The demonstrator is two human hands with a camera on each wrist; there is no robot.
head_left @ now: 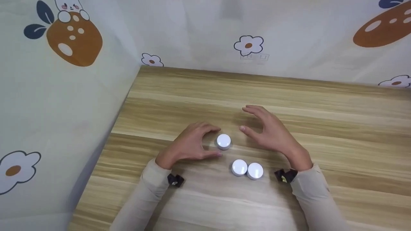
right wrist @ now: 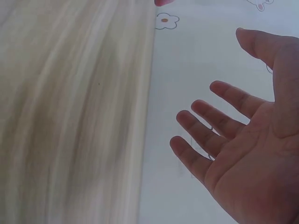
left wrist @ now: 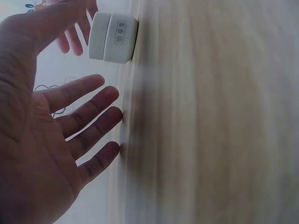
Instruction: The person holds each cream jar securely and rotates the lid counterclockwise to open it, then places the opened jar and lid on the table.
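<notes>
Three small round white jars with lids are on the wooden table. One jar (head_left: 223,141) stands by itself between the thumb and fingers of the left hand (head_left: 192,141), with a gap around it. In the left wrist view this jar (left wrist: 113,37) shows a small framed label on its side. The other two, a left jar (head_left: 239,167) and a right jar (head_left: 255,170), stand side by side nearer the person. To the right, the right hand (head_left: 269,130) is held above the table with fingers spread and nothing in it; the right wrist view shows its bare palm (right wrist: 252,163).
The wood-grain table (head_left: 337,154) meets a pale sheet (head_left: 199,35) printed with flowers and fruit at the back. Another such sheet (head_left: 57,106) rises along the left edge. Small black devices sit at the left wrist (head_left: 175,180) and right wrist (head_left: 285,175).
</notes>
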